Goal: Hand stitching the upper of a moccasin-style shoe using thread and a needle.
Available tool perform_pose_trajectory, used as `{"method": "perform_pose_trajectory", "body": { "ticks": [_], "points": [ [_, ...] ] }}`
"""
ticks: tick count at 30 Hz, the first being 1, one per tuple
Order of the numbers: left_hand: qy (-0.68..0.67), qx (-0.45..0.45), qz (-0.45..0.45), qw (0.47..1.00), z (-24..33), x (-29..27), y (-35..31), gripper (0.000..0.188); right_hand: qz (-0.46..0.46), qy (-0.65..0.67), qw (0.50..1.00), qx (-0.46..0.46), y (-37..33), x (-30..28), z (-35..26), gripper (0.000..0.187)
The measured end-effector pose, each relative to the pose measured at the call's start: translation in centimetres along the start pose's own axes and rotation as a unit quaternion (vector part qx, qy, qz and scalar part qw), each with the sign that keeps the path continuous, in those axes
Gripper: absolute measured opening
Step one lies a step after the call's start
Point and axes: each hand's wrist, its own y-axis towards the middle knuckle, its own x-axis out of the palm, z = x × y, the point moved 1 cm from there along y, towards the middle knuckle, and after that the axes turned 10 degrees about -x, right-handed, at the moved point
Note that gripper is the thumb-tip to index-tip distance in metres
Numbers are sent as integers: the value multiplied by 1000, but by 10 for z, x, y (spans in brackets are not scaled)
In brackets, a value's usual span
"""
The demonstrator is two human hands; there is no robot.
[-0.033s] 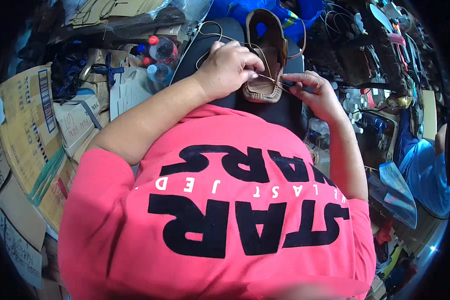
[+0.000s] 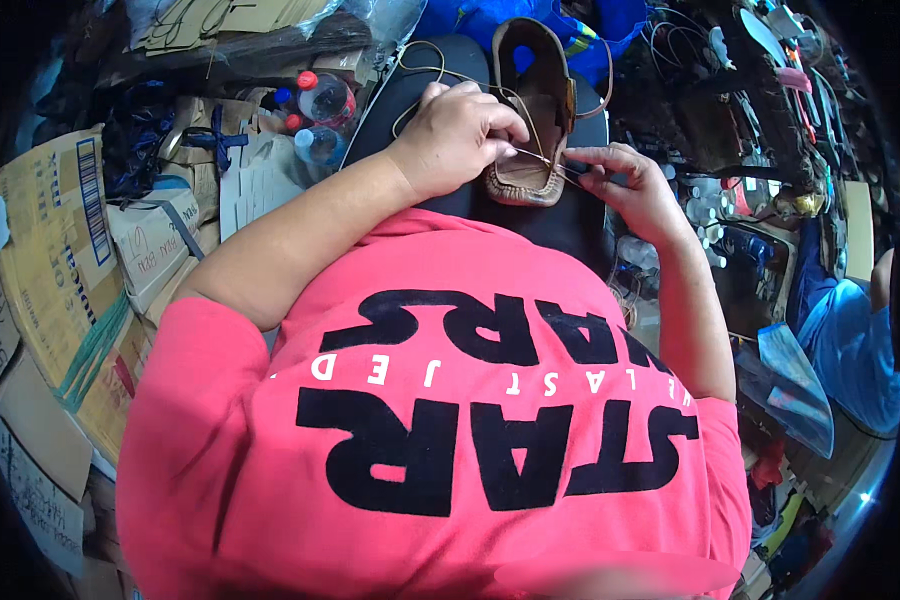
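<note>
Resting on the toe end of a brown leather sandal (image 2: 532,120) whose long axis runs away from the person, the left hand (image 2: 457,135) presses it onto a black pad (image 2: 560,225) while the right hand (image 2: 622,185), just beside the toe, pinches a thin tan thread (image 2: 542,158).

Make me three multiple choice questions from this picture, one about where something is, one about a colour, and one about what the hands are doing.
1. Where do the plastic bottles stand?
A. left of the shoe
B. on the shoe
C. in the right hand

2. What colour is the shirt?
A. green
B. pink-red
C. white

3. What is the left hand doing?
A. hanging free
B. pressing on the brown shoe
C. holding a bottle

A: they stand among cardboard to the left.
B: the fabric is pink-red.
B: it rests on the shoe, while the right hand pinches a thin cord.
</note>
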Motion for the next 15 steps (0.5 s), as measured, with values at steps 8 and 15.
{"method": "perform_pose_trajectory", "body": {
  "ticks": [8,15],
  "points": [
    [58,38,-12,998,-6,4,4,9,-16,40,999,15,4,-4,1,26],
    [35,63,5,997,-5,8,5,12,-31,51,998,27,6,-2,9,29]
  ]
}}
